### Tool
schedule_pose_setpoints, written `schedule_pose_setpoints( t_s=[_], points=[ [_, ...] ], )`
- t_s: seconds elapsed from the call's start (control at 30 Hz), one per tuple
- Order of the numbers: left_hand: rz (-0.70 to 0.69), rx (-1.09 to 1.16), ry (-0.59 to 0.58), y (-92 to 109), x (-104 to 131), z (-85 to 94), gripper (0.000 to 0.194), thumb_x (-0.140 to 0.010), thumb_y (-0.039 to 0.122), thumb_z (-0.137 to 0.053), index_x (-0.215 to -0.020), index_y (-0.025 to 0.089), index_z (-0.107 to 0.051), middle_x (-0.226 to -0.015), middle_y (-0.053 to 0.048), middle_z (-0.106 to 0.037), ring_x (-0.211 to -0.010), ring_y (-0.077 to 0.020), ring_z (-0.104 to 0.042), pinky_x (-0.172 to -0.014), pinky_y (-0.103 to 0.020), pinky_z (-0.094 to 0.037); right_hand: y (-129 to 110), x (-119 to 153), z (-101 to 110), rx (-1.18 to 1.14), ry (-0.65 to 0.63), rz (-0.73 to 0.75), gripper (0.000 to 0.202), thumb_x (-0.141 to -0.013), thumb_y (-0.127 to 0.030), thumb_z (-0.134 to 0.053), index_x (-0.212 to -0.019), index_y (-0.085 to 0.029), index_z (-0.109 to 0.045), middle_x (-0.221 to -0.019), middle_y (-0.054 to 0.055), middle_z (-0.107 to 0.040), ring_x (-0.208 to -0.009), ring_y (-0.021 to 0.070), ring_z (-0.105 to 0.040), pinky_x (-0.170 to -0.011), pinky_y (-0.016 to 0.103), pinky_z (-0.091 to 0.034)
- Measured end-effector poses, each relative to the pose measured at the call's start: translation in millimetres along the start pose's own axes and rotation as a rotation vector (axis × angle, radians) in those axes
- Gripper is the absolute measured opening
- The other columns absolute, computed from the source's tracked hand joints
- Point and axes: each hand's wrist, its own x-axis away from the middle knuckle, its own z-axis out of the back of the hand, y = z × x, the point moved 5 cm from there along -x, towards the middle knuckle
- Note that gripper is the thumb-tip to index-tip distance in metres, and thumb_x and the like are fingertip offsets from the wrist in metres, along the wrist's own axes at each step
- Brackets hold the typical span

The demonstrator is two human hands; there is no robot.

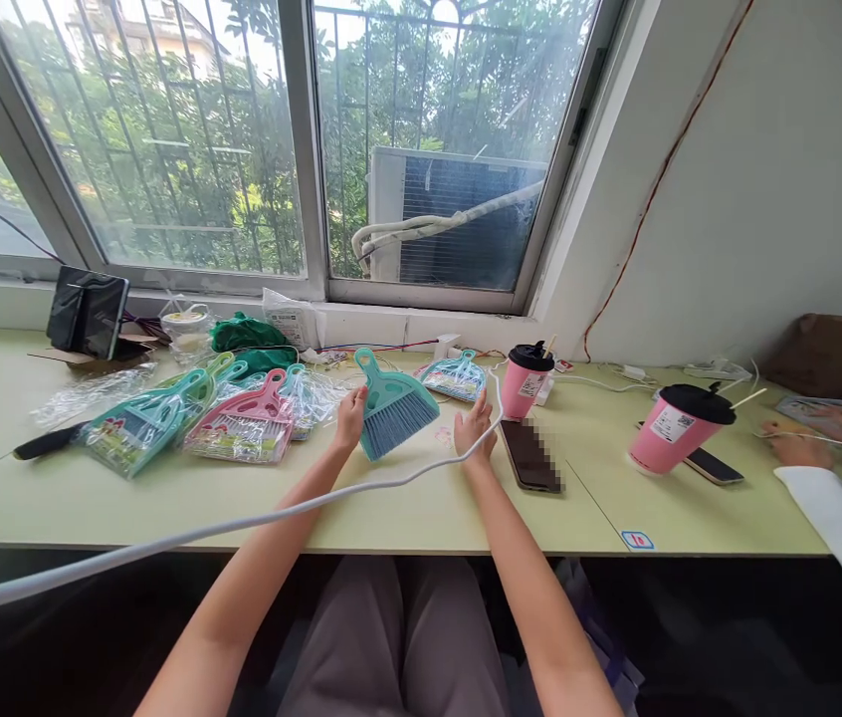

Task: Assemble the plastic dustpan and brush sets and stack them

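A small teal dustpan with a hand brush [397,408] nested in it stands tilted over the table, its dark bristles facing me. My left hand [350,418] grips its left edge. To the right, my right hand [472,430] is apart from the set, fingers spread and holding nothing, close to the table. Just behind that hand lies a wrapped light-blue dustpan set [455,376]. Left of my left hand are more sets in clear plastic: a pink one [246,423] and a teal one [148,428], with others partly hidden beneath.
A white cable [302,506] crosses in front of my arms. A phone [529,453] and a pink cup [522,383] sit right of my right hand. Farther right are another pink cup [679,428] and a co-worker's hand [798,443]. A tablet [89,311] leans at back left.
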Motion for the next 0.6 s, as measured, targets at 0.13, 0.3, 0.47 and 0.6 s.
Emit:
schedule_pose_setpoints(
  t_s=[0.13,0.3,0.47,0.6],
  points=[
    [-0.09,-0.067,-0.189,13,10,-17.5,0.054,-0.085,0.068,-0.039,-0.064,0.019,-0.049,-0.062,-0.001,-0.05,-0.065,-0.0164,-0.047,-0.062,-0.028,-0.039,-41,20,1,-0.062,0.089,0.495,0.034,-0.094,-0.019,-0.038,-0.121,-0.019,-0.058,-0.111,0.01,-0.062,-0.106,0.0224,-0.056,-0.088,0.033,-0.045],
    [-0.131,-0.106,-0.454,20,23,-39.8,0.053,-0.084,0.068,-0.041,-0.064,0.019,-0.048,-0.063,0.0,-0.048,-0.066,-0.0157,-0.045,-0.065,-0.029,-0.04,-75,43,-8,0.126,-0.041,0.632,0.023,-0.093,-0.031,-0.049,-0.091,-0.018,-0.068,-0.093,0.01,-0.066,-0.093,0.023,-0.057,-0.077,0.031,-0.043],
    [-0.025,-0.02,-0.534,13,26,-41.3,0.057,-0.081,0.073,-0.042,-0.067,0.019,-0.054,-0.068,-0.002,-0.056,-0.072,-0.0184,-0.051,-0.071,-0.032,-0.044,-85,40,-9,0.148,-0.074,0.447,0.031,-0.092,-0.032,-0.051,-0.074,-0.016,-0.07,-0.08,0.011,-0.067,-0.085,0.022,-0.059,-0.067,0.029,-0.039],
    [0.05,0.102,-0.598,10,27,-42.4,0.055,-0.084,0.069,-0.043,-0.081,0.018,-0.063,-0.082,-0.006,-0.065,-0.086,-0.0221,-0.058,-0.08,-0.034,-0.046,-77,34,-9,-0.019,-0.019,0.339,0.034,-0.091,-0.025,-0.048,-0.065,-0.017,-0.068,-0.073,0.008,-0.067,-0.08,0.0191,-0.06,-0.064,0.026,-0.036]
  ],
)
